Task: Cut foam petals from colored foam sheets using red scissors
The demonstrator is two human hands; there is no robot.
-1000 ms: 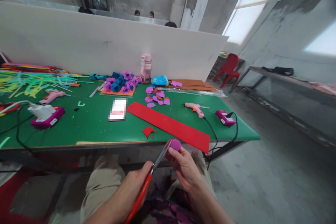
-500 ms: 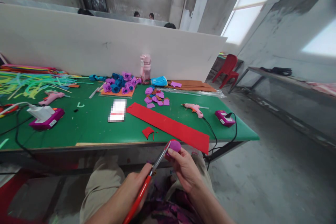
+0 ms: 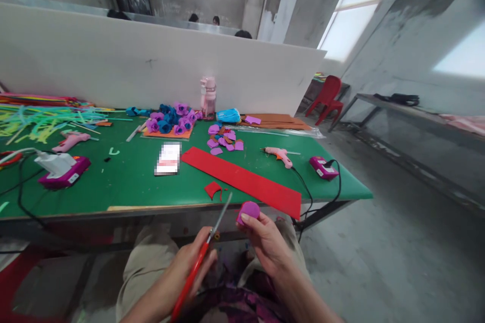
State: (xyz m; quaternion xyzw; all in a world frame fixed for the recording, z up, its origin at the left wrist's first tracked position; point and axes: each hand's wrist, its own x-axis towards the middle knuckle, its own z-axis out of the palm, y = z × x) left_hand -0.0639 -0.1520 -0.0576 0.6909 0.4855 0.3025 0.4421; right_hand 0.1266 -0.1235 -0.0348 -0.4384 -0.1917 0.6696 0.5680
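My left hand (image 3: 194, 257) is closed around the red handles of a pair of scissors (image 3: 190, 277), whose metal blades point up and to the right. My right hand (image 3: 267, 242) pinches a rounded purple foam piece (image 3: 250, 209) between thumb and fingers, just off the table's front edge. A red border shows along the purple piece's left side and top, as of a red layer behind it. The scissor tips stand apart from the piece, to its left. Beyond my hands, a long red foam strip (image 3: 242, 179) and a small red offcut (image 3: 212, 190) lie on the table.
On the green table (image 3: 129, 181) are purple and blue flowers (image 3: 170, 118), cut pieces (image 3: 226, 140), a blurred white card or phone (image 3: 168, 158), a pink bottle (image 3: 208, 98) and a corded glue gun (image 3: 279, 155). Purple power blocks (image 3: 324, 167) with cables sit near both ends. A white partition (image 3: 151, 60) stands behind.
The scissors have moved left and down, away from the purple piece, with their blades off its edge. My right hand still holds the piece in nearly the same place.
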